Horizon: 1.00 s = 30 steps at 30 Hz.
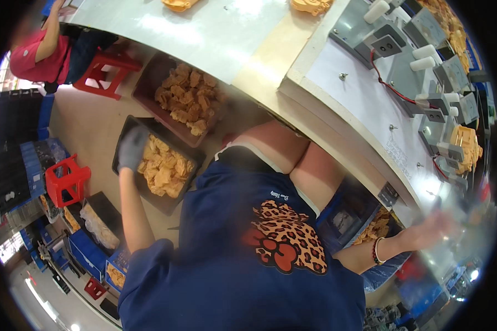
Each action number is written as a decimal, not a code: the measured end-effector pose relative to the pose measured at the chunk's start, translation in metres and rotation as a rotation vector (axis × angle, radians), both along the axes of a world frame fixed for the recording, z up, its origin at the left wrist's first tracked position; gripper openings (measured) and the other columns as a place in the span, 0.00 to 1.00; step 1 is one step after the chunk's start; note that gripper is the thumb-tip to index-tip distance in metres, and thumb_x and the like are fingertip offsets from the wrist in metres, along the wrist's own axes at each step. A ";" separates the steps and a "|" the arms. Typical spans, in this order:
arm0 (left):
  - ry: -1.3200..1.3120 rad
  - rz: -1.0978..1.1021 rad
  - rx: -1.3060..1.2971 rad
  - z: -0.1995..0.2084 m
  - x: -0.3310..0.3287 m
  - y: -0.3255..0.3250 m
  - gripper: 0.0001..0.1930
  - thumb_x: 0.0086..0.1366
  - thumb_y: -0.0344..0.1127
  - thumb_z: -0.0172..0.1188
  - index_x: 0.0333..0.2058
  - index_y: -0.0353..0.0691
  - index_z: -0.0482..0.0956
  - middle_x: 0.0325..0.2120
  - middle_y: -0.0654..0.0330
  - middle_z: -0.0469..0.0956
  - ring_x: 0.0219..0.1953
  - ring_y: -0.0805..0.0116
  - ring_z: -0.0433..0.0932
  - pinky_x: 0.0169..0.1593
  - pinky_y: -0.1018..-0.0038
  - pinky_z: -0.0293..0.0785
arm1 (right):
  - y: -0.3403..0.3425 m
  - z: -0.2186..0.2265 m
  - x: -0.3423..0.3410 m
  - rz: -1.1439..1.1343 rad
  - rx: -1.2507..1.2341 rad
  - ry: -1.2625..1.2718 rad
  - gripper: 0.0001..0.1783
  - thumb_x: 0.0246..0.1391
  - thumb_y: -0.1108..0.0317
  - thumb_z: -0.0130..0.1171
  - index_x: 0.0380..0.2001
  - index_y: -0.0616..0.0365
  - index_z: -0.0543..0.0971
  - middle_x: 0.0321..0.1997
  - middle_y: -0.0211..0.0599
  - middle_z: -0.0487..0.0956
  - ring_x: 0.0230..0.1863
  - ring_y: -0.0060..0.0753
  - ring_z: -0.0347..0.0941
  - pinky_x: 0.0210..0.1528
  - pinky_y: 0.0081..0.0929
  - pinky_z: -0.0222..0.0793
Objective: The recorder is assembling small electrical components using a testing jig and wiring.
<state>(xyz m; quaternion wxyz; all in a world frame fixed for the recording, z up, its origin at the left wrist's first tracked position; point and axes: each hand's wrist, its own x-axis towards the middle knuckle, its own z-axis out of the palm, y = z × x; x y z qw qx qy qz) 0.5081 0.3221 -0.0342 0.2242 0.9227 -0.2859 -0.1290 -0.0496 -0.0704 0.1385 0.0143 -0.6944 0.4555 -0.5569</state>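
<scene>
A: Head view: left hand, gloved, reaches down to the near bin of orange parts on the floor, fingers curled at its left rim; hold unclear.
B: Right hand?
A: Blurred at the bench edge, far right; can't tell its fingers.

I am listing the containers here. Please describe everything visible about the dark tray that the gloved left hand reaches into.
The dark tray is shallow and rectangular, apparently plastic, lying on the floor left of the person's knees. It holds a heap of orange moulded parts. The left hand, in a grey glove, rests at its near-left corner. A similar tray lies beside it.
</scene>
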 end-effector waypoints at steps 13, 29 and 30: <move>-0.365 -1.274 -0.720 0.216 -0.194 -0.358 0.05 0.52 0.28 0.61 0.29 0.36 0.77 0.30 0.54 0.77 0.35 0.53 0.76 0.38 0.64 0.71 | -0.021 0.015 -0.017 0.063 0.461 0.124 0.08 0.48 0.77 0.62 0.34 0.64 0.79 0.33 0.34 0.74 0.37 0.27 0.71 0.41 0.21 0.66; -0.224 -1.106 -0.583 0.200 -0.199 -0.369 0.11 0.44 0.23 0.63 0.30 0.39 0.80 0.27 0.55 0.77 0.32 0.54 0.75 0.38 0.64 0.72 | -0.027 -0.004 -0.009 -0.033 0.248 0.017 0.05 0.41 0.74 0.63 0.25 0.59 0.79 0.27 0.34 0.75 0.32 0.33 0.66 0.35 0.25 0.63; -0.237 -1.116 -0.590 0.200 -0.199 -0.369 0.11 0.44 0.24 0.64 0.30 0.39 0.80 0.27 0.55 0.77 0.32 0.54 0.75 0.38 0.64 0.72 | -0.027 -0.009 -0.009 -0.070 0.165 0.063 0.04 0.40 0.74 0.63 0.24 0.59 0.78 0.26 0.34 0.74 0.32 0.33 0.65 0.33 0.25 0.61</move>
